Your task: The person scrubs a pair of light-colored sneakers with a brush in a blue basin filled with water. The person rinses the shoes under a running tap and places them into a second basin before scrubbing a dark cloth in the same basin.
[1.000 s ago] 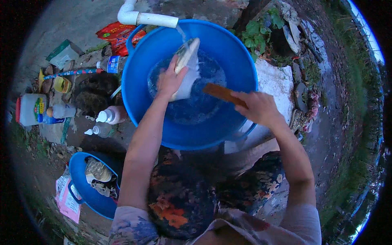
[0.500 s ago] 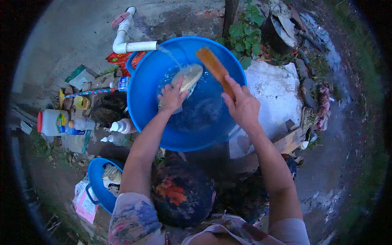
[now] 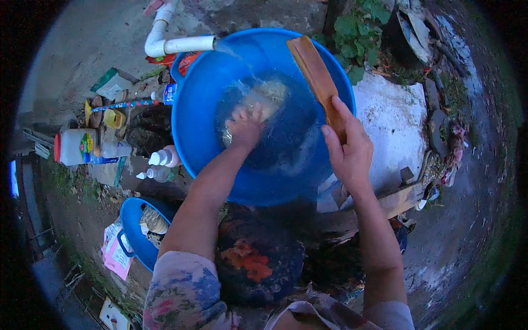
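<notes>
Two bare hands work over a wide blue tub, its centre taken as the clock's middle. The left hand (image 3: 245, 125), just off centre toward 8 o'clock, has its fingers spread and pressed onto a pale shoe (image 3: 270, 94). The shoe lies in the water (image 3: 297, 132) near the middle of the tub (image 3: 184, 146), its toe or heel, blurred by ripples, pointing to 1 o'clock. The right hand (image 3: 347, 144), at 4 o'clock, pinches the handle of a wooden paddle (image 3: 316, 71) between thumb and fingers. The paddle tilts toward 1 o'clock, apart from the shoe; whether its underside bears bristles, I cannot tell.

Good handling here likely means pinning the shoe firmly with that flat palm so it cannot slide, gripping the wet handle securely, and bringing the paddle down clear of the left fingers.

Farther out, a white pipe (image 3: 187, 44) at 10 to 11 o'clock pours into the tub. Leaves (image 3: 356, 38) grow at 1 to 2, a pale slab (image 3: 391, 118) lies at 3, a smaller blue tub (image 3: 132, 217) sits between 7 and 8, and pump bottles (image 3: 162, 158) stand at 8.
</notes>
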The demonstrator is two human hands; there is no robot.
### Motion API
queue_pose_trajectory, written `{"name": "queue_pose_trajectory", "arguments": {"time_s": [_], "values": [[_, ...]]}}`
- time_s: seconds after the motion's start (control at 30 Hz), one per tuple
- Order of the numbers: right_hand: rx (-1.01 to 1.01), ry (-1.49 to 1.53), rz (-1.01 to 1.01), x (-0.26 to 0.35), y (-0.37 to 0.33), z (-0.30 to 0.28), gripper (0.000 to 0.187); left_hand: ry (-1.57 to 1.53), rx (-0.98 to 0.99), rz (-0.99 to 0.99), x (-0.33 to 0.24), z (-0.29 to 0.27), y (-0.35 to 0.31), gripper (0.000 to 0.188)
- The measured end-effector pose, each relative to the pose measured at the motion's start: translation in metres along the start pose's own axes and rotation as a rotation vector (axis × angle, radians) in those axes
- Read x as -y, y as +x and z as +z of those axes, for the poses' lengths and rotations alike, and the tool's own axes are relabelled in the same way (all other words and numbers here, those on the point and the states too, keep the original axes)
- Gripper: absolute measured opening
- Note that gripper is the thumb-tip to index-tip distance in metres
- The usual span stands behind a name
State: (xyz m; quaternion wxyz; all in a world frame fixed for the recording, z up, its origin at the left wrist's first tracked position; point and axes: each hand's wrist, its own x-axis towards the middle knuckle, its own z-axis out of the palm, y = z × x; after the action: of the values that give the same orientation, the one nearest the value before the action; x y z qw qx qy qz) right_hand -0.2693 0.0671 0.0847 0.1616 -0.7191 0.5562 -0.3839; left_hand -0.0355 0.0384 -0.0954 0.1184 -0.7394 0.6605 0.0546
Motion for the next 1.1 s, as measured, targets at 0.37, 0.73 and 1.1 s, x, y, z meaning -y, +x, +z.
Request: {"name": "queue_pose_trajectory", "arguments": {"time_s": [0.37, 0.73, 1.1], "values": [[-0.09, 0.033, -0.021, -0.003, 0.009, 0.004, 0.049, -0.479, -0.064, 0.034, 0.049, -0.078, 0.006, 0.069], [0.027, 0.042, 0.039, 0.0, 0.001, -0.002, 0.05, -0.09, 0.054, -0.017, -0.002, -0.008, 0.001, 0.066], [-0.037, 0.008, 0.011, -0.003, 0.009, 0.0, 0.049, -0.453, 0.051, 0.011, 0.051, -0.092, 0.015, 0.067]]}}
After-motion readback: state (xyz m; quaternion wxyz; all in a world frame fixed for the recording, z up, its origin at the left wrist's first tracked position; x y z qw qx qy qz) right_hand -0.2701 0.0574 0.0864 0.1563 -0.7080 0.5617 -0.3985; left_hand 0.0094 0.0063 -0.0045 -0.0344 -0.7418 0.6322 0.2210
